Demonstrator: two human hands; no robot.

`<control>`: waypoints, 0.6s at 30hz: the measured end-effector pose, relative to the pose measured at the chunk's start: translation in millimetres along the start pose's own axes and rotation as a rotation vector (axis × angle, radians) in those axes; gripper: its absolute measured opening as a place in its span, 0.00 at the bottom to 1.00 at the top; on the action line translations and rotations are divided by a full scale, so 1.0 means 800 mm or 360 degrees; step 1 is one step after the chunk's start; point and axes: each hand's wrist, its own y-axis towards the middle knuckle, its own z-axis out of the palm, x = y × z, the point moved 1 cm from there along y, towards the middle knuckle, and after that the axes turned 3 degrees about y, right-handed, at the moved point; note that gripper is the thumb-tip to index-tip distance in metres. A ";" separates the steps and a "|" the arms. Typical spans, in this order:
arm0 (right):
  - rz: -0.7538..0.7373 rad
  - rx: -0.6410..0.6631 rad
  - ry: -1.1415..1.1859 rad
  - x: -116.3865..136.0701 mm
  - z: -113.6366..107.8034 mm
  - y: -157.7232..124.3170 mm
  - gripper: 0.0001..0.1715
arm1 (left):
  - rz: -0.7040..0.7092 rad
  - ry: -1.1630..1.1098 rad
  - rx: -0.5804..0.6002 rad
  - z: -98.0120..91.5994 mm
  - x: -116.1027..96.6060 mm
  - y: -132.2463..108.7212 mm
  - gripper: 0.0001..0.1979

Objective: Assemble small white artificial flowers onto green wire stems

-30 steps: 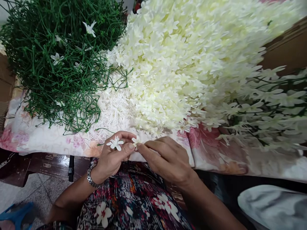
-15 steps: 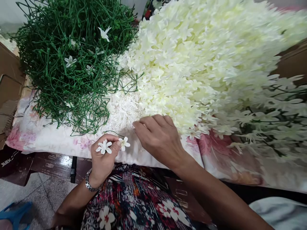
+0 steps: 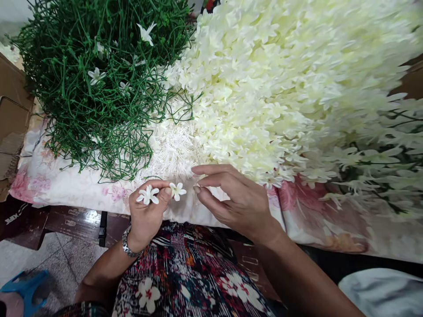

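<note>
My left hand (image 3: 148, 211) pinches a thin green flower stem between thumb and forefinger. Two small white artificial flowers are on it: one flower (image 3: 148, 194) lies over the fingers, the other flower (image 3: 177, 192) sticks out past the thumb tip, facing up. Just right of it is my right hand (image 3: 234, 198), its thumb and a finger close together at the tips and the forefinger stretched out above. A tiny pale bit shows at those tips, too small to name. Beyond the hands lies a pile of thin white strands (image 3: 175, 149).
A heap of green plastic stems (image 3: 99, 88) with a few white flowers rises at the back left. A large mound of cream-white petals (image 3: 264, 88) fills the back right. White flowers on dark stems (image 3: 373, 158) lie at right. Floral cloth (image 3: 76, 189) covers the table; a cardboard box (image 3: 13, 119) stands left.
My right hand has moved back from the pile of white strands toward me and turned, so its thumb and fingers now show. My left hand has shifted slightly right with the flowers.
</note>
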 end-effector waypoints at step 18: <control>0.0281 -0.0095 0.0301 0.018 -0.014 -0.020 0.09 | 0.0112 0.0074 0.0010 0.028 -0.010 -0.002 0.05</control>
